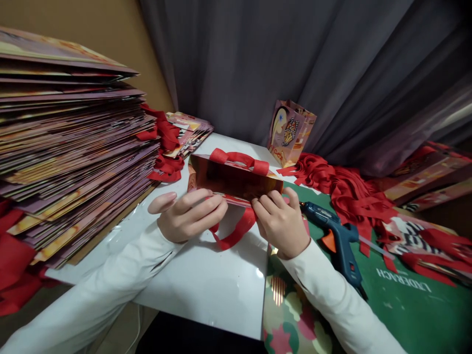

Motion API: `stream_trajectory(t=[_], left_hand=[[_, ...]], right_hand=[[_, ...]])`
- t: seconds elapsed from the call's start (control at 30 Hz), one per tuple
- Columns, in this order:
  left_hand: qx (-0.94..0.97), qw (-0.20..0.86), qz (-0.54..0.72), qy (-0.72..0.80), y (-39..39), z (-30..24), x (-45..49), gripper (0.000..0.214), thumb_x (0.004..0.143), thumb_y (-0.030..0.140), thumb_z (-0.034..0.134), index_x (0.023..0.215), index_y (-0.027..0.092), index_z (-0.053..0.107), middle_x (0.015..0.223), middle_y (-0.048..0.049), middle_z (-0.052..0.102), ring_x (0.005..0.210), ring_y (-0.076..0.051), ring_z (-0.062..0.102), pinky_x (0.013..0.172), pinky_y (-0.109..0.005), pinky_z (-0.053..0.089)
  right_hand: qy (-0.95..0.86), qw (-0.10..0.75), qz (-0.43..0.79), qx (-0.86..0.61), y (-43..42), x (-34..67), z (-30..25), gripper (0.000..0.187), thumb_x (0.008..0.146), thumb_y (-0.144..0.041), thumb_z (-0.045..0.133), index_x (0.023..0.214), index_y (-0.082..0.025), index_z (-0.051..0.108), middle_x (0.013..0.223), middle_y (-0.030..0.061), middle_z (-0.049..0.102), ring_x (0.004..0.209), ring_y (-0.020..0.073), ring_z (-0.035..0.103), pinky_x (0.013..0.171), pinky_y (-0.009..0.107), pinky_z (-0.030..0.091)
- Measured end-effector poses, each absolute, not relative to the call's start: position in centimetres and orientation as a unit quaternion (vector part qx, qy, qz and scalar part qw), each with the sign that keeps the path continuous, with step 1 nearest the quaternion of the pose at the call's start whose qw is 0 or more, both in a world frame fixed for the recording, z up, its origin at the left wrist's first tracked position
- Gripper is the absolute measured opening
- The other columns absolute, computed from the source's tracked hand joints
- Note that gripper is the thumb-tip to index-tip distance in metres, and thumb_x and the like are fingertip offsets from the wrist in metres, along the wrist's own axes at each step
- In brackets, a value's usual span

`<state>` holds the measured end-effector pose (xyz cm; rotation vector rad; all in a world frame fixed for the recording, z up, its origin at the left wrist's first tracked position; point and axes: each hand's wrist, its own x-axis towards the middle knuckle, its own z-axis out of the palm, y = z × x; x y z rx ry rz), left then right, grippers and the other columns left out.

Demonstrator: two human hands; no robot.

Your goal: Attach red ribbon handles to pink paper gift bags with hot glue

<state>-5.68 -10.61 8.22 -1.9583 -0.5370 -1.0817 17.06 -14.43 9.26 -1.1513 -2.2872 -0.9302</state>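
Observation:
A small open paper gift bag (236,179) lies on its side on the white board (206,280), its opening facing me. A red ribbon handle (239,158) arches over its far edge and another red ribbon loop (233,233) hangs from its near edge. My left hand (188,214) presses the near rim of the bag at the left, fingers curled, thumb out. My right hand (282,221) pinches the same rim and the ribbon end at the right.
A tall stack of flat printed bags (70,147) fills the left. A finished bag (290,132) stands at the back. A blue glue gun (337,236) lies right of my right hand, beside a heap of red ribbon strips (339,189). Grey curtain behind.

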Motion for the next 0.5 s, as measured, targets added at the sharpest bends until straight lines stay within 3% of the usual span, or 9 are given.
stream_trajectory(t=[0.1,0.27,0.5], left_hand=[[-0.799,0.346,-0.439,-0.22,-10.1,7.6,-6.1,0.017,0.091,0.018,0.058,0.095,0.032,0.067,0.089,0.0135,0.076,0.085,-0.014,0.068,0.069,-0.036,0.04],[-0.81,0.195,-0.494,-0.251,-9.8,7.5,-5.6,0.012,0.089,0.026,0.064,0.097,0.033,0.067,0.085,0.007,0.075,0.096,-0.021,0.064,0.081,-0.042,0.043],[-0.81,0.143,-0.506,-0.259,-10.1,8.1,-4.9,0.006,0.088,0.021,0.061,0.084,0.025,0.062,0.078,0.001,0.072,0.09,-0.022,0.062,0.077,-0.039,0.045]], right_hand=[[-0.822,0.202,-0.336,-0.414,-14.4,17.1,9.3,0.018,0.091,-0.012,0.05,0.087,-0.016,0.067,0.074,0.0031,0.061,0.079,0.019,0.046,0.094,0.039,0.027],[-0.823,0.198,-0.333,-0.415,-14.3,17.0,9.1,0.015,0.089,-0.012,0.053,0.086,-0.016,0.067,0.073,0.0027,0.061,0.08,0.0195,0.046,0.095,0.04,0.026],[-0.815,0.196,-0.326,-0.437,-14.1,17.1,8.9,0.017,0.09,-0.013,0.051,0.087,-0.018,0.066,0.074,0.0027,0.062,0.081,0.0199,0.047,0.096,0.041,0.024]])
